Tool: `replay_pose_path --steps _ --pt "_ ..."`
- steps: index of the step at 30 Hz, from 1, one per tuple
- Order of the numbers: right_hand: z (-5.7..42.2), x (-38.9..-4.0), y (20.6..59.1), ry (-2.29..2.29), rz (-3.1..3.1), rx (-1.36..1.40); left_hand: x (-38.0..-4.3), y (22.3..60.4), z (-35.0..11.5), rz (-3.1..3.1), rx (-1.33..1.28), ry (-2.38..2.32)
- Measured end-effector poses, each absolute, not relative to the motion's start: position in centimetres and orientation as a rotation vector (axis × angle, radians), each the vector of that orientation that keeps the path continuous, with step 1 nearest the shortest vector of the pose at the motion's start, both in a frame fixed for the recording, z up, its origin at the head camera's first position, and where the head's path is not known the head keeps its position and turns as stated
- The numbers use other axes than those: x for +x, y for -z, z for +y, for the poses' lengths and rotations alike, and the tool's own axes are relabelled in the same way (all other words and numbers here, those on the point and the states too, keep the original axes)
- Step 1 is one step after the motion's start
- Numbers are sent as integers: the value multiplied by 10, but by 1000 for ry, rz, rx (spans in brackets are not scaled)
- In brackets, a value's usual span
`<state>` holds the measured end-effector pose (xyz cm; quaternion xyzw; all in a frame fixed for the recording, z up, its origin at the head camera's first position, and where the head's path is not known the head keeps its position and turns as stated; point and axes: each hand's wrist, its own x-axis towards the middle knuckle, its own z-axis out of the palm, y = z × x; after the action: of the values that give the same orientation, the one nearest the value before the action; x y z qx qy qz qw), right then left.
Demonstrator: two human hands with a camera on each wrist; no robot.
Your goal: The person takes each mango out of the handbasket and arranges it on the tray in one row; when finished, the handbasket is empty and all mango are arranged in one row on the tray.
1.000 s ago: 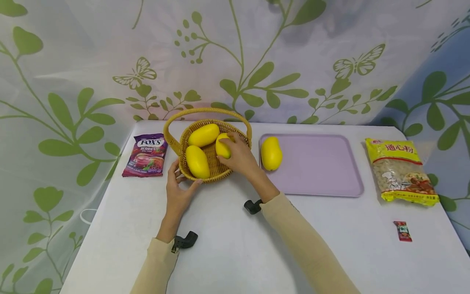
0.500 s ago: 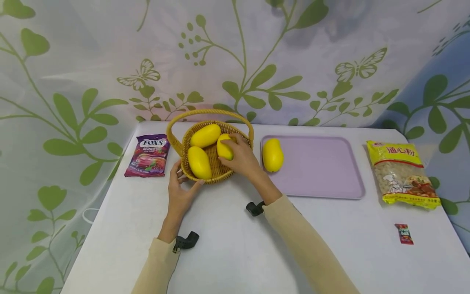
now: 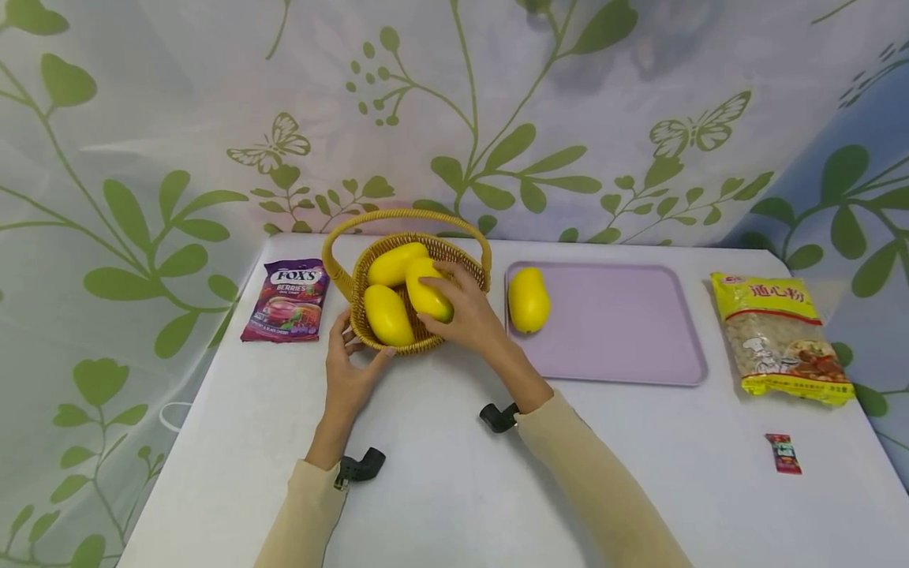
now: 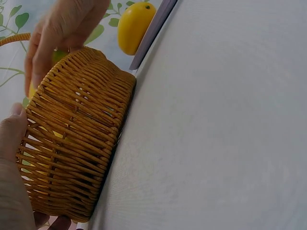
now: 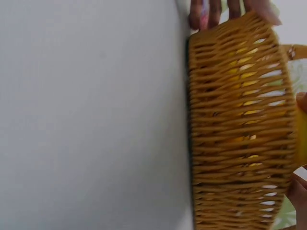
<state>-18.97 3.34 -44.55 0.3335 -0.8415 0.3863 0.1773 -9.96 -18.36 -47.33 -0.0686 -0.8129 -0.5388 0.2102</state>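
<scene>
A wicker basket with an arched handle stands at the table's back left, holding yellow mangoes. My left hand grips its near left side, thumb on the rim and fingers against the outer wall. Inside, my right hand holds one mango between thumb and fingers; its greenish tip points toward me. Two other mangoes lie in the basket, one at the back and one at the front left. The woven wall fills much of the left wrist view and hides most of the contents there.
Right of the basket lies a lilac tray with a single mango at its left end. A purple candy bag is on the left. Farther right are a yellow pasta bag and a small red wrapped candy.
My right hand has shifted the held mango slightly left, up against the back mango. The left hand stays on the basket.
</scene>
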Motion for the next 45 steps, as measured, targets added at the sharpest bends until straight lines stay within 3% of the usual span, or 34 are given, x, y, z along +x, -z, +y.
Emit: replay_pose_path --steps 15,23,37,45 --pt "62 -141 394 -1169 -2156 990 -100 473 -184 -2258 -182 1505" --pt "95 -127 380 -1183 -2096 878 -99 473 -183 -2256 -193 1513" --pt "166 -137 389 -1180 -2098 584 -99 471 -182 -2260 -188 1511" --pt "195 -150 413 -1201 -2188 445 -100 472 -183 -2252 -192 1505"
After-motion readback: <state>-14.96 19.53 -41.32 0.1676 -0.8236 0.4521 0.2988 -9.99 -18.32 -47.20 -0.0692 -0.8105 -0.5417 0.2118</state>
